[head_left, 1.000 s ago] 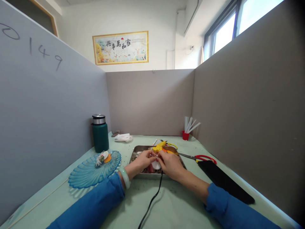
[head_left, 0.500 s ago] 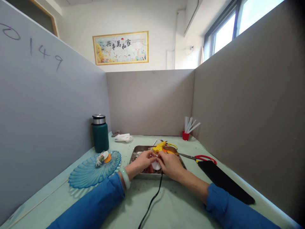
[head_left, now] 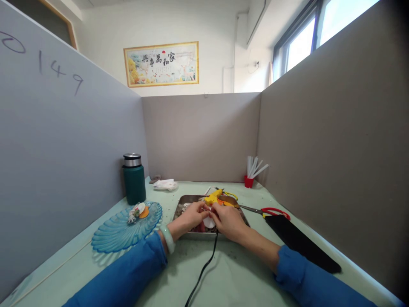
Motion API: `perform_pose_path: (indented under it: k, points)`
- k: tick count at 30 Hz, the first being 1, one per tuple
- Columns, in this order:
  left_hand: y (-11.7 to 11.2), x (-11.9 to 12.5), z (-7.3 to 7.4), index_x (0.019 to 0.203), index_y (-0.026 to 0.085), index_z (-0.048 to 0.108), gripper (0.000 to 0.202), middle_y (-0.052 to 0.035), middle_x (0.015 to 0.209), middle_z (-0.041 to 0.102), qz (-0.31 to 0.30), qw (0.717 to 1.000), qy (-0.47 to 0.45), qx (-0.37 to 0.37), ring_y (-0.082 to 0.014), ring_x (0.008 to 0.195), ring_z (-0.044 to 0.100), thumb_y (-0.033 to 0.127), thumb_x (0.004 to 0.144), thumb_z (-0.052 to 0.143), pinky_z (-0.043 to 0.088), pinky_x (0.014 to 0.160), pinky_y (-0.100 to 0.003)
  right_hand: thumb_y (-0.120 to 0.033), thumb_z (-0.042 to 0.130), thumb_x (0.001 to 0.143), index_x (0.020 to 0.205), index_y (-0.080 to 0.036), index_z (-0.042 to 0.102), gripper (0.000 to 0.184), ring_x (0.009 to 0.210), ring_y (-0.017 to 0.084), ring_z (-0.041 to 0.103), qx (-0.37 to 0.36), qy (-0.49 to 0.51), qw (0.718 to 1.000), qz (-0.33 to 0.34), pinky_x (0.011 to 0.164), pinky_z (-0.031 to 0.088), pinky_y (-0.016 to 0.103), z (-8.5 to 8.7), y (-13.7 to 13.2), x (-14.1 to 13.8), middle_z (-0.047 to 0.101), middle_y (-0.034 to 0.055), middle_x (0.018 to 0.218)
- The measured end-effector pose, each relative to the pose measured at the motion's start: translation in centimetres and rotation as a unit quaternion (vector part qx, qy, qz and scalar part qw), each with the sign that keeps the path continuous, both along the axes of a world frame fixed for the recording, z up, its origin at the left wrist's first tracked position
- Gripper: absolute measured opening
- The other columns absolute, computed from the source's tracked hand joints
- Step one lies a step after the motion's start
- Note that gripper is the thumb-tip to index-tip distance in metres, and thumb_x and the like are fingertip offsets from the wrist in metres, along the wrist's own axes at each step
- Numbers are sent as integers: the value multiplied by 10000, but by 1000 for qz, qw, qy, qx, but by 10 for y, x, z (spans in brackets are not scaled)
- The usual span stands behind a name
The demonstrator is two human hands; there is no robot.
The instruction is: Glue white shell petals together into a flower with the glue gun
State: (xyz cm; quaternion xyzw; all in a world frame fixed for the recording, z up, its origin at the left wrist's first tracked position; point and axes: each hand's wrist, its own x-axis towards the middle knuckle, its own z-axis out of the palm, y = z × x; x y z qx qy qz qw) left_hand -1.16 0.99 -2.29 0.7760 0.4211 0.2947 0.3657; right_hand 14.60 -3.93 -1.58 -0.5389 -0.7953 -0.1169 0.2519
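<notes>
Over a metal tray [head_left: 188, 198], my left hand [head_left: 193, 215] and my right hand [head_left: 228, 217] meet with fingertips pinched together. Whatever small thing they pinch between them is too hidden to name. Just below the fingers a white, shell-like piece [head_left: 209, 222] shows in the tray, among other small pieces. A yellow glue gun [head_left: 213, 197] lies at the tray's far side, behind my hands. Its likely cord, a black cable [head_left: 206, 266], runs from under my right hand towards me.
On the left, a blue glass plate [head_left: 116, 232] holds a small cluster of shells [head_left: 138, 213], near a green bottle [head_left: 134, 183]. Scissors with red handles [head_left: 276, 212] and a black flat object [head_left: 302, 243] lie right. A red cup [head_left: 249, 182] of white sticks stands behind.
Hardly anything differs. Both hands stay pinched together over the tray, and the view has shifted very slightly.
</notes>
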Motion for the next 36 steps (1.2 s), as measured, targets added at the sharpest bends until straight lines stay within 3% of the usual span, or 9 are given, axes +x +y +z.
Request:
perform_pose_path:
  k: [5,7,36]
  points:
    - [1,0,6,786,140,591,167,-38,707,622,32,987,65,142,-149,642,562,261,717,499,423,583,-234,-391,283,882,851,-209,524,304,715,158,560,-8,-5,1000,-4,562,243,243,0,1,0,616,36,751]
    - [1,0,8,788,142,603,173,-41,759,630,34,983,84,162,-157,699,558,256,716,495,422,629,-242,-391,282,882,845,-206,524,307,706,155,555,-8,-4,1000,-1,566,248,241,-1,2,0,614,38,750]
    - [-3,0,9,830,146,595,206,-43,801,623,30,977,139,158,-159,732,554,268,736,459,415,643,-239,-383,309,866,865,-205,539,291,712,176,557,-27,-33,999,-9,599,288,257,0,3,0,620,54,752]
